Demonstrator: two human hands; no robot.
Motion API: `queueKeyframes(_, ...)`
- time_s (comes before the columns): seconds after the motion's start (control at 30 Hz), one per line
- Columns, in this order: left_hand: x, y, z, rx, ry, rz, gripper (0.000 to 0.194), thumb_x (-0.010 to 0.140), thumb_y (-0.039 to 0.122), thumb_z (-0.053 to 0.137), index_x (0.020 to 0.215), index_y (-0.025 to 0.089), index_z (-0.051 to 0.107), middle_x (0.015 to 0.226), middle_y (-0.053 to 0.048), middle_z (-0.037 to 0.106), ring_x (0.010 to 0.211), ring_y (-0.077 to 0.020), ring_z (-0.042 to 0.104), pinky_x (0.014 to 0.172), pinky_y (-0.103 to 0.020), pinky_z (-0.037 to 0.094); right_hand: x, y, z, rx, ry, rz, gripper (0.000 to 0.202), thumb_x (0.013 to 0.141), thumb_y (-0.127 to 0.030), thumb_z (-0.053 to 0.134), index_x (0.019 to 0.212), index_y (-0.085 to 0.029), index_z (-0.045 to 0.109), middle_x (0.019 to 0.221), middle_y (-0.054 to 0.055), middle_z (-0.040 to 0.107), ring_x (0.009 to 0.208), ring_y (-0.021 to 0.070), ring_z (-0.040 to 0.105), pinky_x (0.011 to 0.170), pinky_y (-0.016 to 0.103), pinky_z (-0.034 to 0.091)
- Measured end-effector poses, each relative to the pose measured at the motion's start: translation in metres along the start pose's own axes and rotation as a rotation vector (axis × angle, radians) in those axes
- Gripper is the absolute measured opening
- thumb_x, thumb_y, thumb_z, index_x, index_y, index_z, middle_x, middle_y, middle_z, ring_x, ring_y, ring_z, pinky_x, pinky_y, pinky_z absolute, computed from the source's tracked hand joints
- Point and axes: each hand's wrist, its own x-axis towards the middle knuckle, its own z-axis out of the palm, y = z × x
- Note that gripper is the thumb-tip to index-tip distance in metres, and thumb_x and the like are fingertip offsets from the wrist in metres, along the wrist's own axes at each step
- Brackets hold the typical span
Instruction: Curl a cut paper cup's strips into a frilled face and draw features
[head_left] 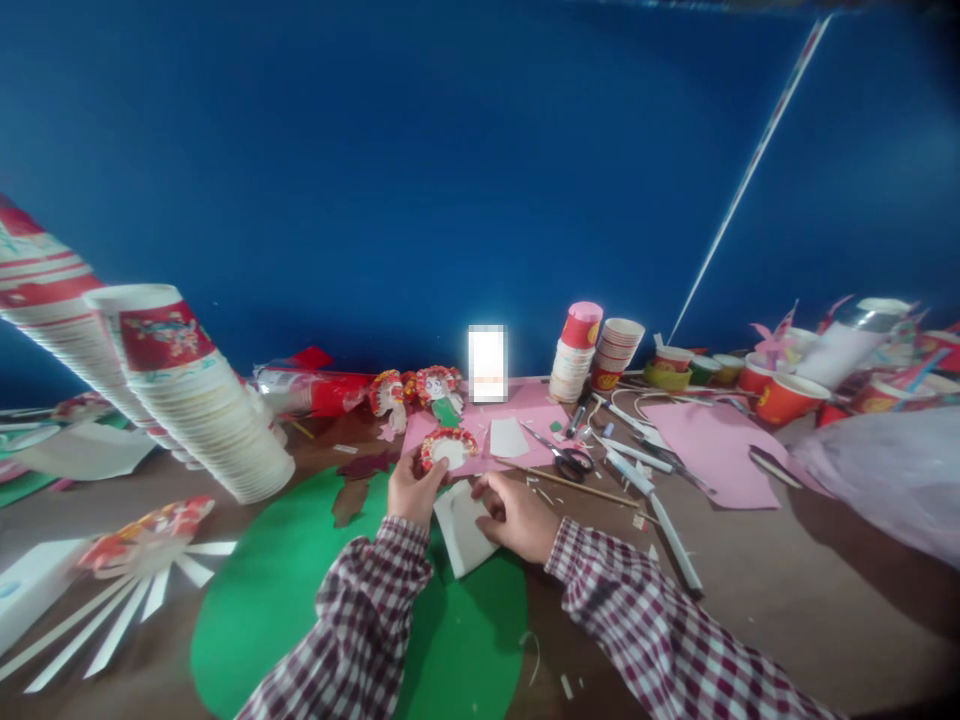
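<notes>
My left hand (411, 488) pinches a small white disc (450, 455) with a frilled red-and-orange rim, its thumb on the white face. My right hand (521, 515) is over the right edge of a white sheet (461, 530), fingers bent, thumb and forefinger apart. Whether it touches the sheet I cannot tell. Under both forearms lies a large green paper circle (262, 580). A brown paper shape (350, 502) rests on its far edge. Beyond my hands, pink paper (517, 395) carries a white piece (509, 437) and black-handled scissors (574, 462).
Leaning paper-cup stacks (195, 400) stand at left, near a cut cup fanned into strips (142, 570). Further cup stacks (577, 355) are at the back. A glue gun (664, 520), a thin stick (577, 482), red cups (791, 398) and a plastic bag (892, 475) lie right. A blue wall (450, 180) rises behind.
</notes>
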Motion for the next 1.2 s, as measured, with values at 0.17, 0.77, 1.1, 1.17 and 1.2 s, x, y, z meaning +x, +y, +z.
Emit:
queueKeyframes(0.17, -0.0018, 0.0028, 0.0009, -0.032, -0.012, -0.019, 0.039, 0.057, 0.021, 0.071, 0.092, 0.012, 0.054, 0.066, 0.000, 0.060, 0.051, -0.0081, 0.057, 0.051, -0.020, 0.049, -0.0002, -0.0013, 0.0011, -0.026, 0.003, -0.014, 0.025, 0.068, -0.013, 0.055, 0.090, -0.019, 0.045, 0.055, -0.008, 0.043, 0.048, 0.0077, 0.043, 0.049, 0.018, 0.033)
queueKeyframes(0.77, -0.0012, -0.0050, -0.0004, 0.061, -0.130, -0.059, 0.044, 0.060, 0.017, 0.068, 0.100, 0.015, 0.050, 0.074, -0.002, 0.062, 0.058, -0.0097, 0.059, 0.056, -0.024, 0.051, -0.0036, -0.0046, 0.0023, -0.597, -0.048, -0.033, 0.043, 0.075, -0.056, 0.048, 0.100, -0.022, 0.054, 0.075, 0.004, 0.064, 0.072, 0.0200, 0.059, 0.059, 0.025, 0.033)
queueKeyframes(1.1, -0.0012, -0.0060, -0.0012, 0.172, -0.193, 0.001, 0.048, 0.059, 0.018, 0.068, 0.104, 0.015, 0.049, 0.071, -0.002, 0.060, 0.060, -0.0118, 0.059, 0.056, -0.025, 0.051, -0.0064, -0.0044, 0.0062, -0.557, -0.056, -0.154, 0.033, 0.083, -0.047, 0.042, 0.090, -0.021, 0.060, 0.071, 0.004, 0.064, 0.069, 0.0179, 0.059, 0.058, 0.023, 0.033)
queueKeyframes(1.17, -0.0011, -0.0049, -0.0012, 0.198, -0.181, 0.017, 0.047, 0.059, 0.015, 0.067, 0.103, 0.014, 0.050, 0.068, -0.001, 0.060, 0.059, -0.0117, 0.059, 0.055, -0.025, 0.051, -0.0062, -0.0070, 0.0045, -0.553, -0.024, -0.154, 0.030, 0.083, -0.044, 0.043, 0.094, -0.021, 0.058, 0.070, 0.003, 0.064, 0.068, 0.0168, 0.059, 0.058, 0.023, 0.033)
queueKeyframes(1.2, -0.0010, -0.0043, -0.0013, 0.216, -0.173, 0.029, 0.047, 0.058, 0.014, 0.067, 0.102, 0.014, 0.050, 0.067, 0.000, 0.059, 0.057, -0.0116, 0.059, 0.054, -0.024, 0.050, -0.0053, -0.0090, 0.0028, -0.542, -0.004, -0.160, 0.029, 0.083, -0.042, 0.043, 0.097, -0.021, 0.057, 0.070, 0.002, 0.064, 0.068, 0.0161, 0.059, 0.058, 0.022, 0.034)
